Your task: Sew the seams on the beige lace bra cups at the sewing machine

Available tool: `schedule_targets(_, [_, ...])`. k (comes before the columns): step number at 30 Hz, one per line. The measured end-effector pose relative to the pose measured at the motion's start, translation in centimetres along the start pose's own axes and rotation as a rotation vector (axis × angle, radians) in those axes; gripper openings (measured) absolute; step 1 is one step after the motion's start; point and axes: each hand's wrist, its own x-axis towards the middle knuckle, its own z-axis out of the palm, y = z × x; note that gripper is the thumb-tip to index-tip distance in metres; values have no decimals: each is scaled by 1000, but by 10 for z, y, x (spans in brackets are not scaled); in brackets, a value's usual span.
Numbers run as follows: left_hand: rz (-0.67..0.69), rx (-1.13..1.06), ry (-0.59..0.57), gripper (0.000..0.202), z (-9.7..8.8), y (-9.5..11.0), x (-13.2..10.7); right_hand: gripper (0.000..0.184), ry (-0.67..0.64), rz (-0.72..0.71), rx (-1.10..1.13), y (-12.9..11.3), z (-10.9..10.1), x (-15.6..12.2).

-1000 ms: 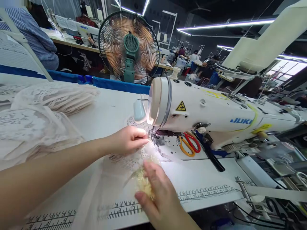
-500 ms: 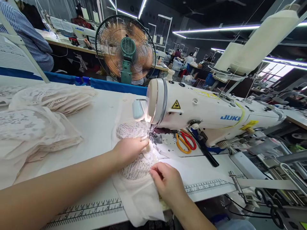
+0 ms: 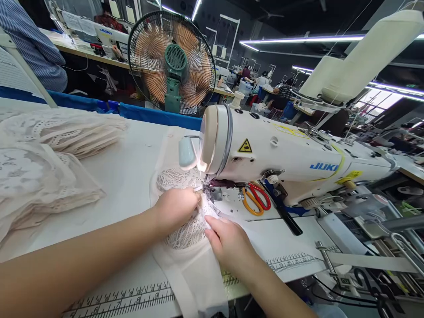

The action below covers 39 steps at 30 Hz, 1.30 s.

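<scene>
A cream lace fabric piece (image 3: 185, 229) lies on the white sewing table (image 3: 132, 172), running under the presser foot (image 3: 209, 191) of a white JUKI sewing machine (image 3: 281, 154). My left hand (image 3: 175, 207) rests on the lace just left of the needle, fingers curled and pinching the fabric edge. My right hand (image 3: 228, 243) presses on the lace in front of the needle, fingers bent onto the cloth. A plain cream part of the fabric hangs over the table's front edge.
Stacks of lace pieces (image 3: 49, 168) lie at the left. Orange and red scissors (image 3: 256, 198) rest on the machine bed. A standing fan (image 3: 172, 62) is behind the table. A person in a striped shirt (image 3: 33, 44) sits at far left. Thread cones (image 3: 357, 57) rise at right.
My right hand has moved up along the lace toward the needle. The lace has been laid flat under the presser foot; my left hand stays at the needle.
</scene>
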Motion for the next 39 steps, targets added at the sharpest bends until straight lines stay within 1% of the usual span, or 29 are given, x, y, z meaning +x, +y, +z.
schedule_targets(4, [39,2,13,40,-1,-3,-3,39,-52,-27,-9,-1,-3,-1])
schedule_targets(9, [36,43,16,43,-2,1,-8,41,-50,-13,-2,0,-5,-2])
schedule_targets(13, [15,77,-15,41,-7,9,-9,38,-64,-50,-28,1,-6,-2])
schedule_targets(18, [12,75,-3,36,-12,14,-1,39,-42,-31,23,7,-10,2])
schedule_targets(21, [23,62,-1,34,-8,12,4,38,-39,-23,47,10,-12,4])
schedule_targets(23, [28,62,12,37,-4,9,5,38,-40,-21,46,10,-13,4])
schedule_targets(25, [36,61,54,38,0,5,4,38,-48,-21,49,9,-13,3])
schedule_targets(27, [47,52,101,36,2,2,2,40,-44,-16,59,8,-12,3])
schedule_targets(29, [56,47,125,32,3,1,0,41,-42,-8,60,8,-12,3])
schedule_targets(34, [77,68,126,34,4,1,0,43,-37,4,26,9,-10,4])
schedule_targets(39, [61,34,143,31,6,2,2,44,-25,3,25,10,-8,4])
